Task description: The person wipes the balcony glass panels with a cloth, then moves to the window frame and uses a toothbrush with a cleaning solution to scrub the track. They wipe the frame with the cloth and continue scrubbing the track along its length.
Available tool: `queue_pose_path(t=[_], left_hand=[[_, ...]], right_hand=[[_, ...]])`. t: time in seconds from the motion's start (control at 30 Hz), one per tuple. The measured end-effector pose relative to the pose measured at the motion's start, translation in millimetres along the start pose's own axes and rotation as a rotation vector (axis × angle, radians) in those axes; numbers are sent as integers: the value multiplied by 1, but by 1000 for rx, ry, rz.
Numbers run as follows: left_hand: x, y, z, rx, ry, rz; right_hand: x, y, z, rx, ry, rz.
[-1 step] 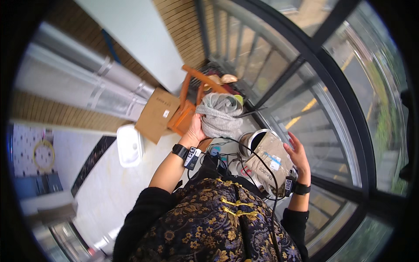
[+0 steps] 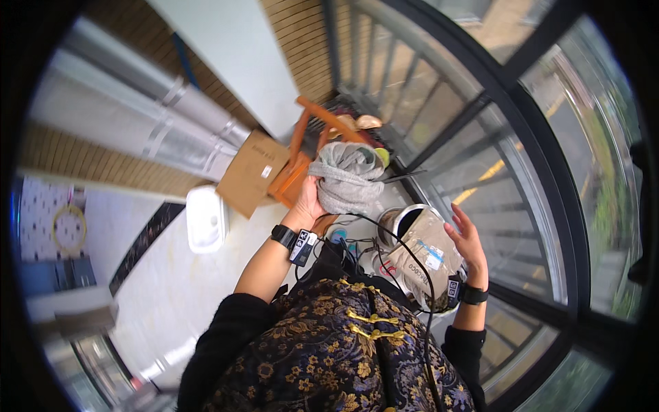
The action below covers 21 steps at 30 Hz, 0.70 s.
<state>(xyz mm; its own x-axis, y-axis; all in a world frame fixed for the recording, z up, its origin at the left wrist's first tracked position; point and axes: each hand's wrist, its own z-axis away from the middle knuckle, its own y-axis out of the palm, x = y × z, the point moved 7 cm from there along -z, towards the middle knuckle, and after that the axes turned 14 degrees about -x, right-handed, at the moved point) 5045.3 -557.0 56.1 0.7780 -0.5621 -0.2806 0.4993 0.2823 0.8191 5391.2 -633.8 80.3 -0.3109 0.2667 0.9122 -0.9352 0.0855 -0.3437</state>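
A bunched grey cloth [image 2: 349, 184], loosely coiled with a hollow at its top, hangs in front of me. My left hand [image 2: 309, 203] grips its left side, fingers partly hidden behind the fabric. On the right, my right hand [image 2: 469, 242] is raised with fingers spread and nothing in it. Beside that hand lies a beige package [image 2: 427, 255] with a blue-and-white label. The package covers part of a round metal-rimmed container [image 2: 405, 218] with a dark inside. I cannot tell whether the right hand touches the package.
An orange-brown wooden chair [image 2: 295, 180] stands beyond the cloth, beside a flattened cardboard box [image 2: 252, 175]. A white basin [image 2: 206, 220] sits on the floor at left. Dark-framed windows [image 2: 509, 82] curve along the right. A black cable [image 2: 405, 253] crosses before me; silver-wrapped pipes [image 2: 147, 110] run upper left.
The view has shifted slightly, so the chair and cardboard appear a little farther right. The grey cloth has turned slightly in my left hand, showing more of its hollow. The right hand stays spread.
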Motion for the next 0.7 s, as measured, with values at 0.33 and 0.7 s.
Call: queue_pose_path(t=[0.33,0.7], left_hand=[[-11,4,125,-69,637,-76],[-43,-18,373,-636,1265,-1014]], right_hand=[[148,250,12,835,212,-407],[228,401,171,1070,341,-414]])
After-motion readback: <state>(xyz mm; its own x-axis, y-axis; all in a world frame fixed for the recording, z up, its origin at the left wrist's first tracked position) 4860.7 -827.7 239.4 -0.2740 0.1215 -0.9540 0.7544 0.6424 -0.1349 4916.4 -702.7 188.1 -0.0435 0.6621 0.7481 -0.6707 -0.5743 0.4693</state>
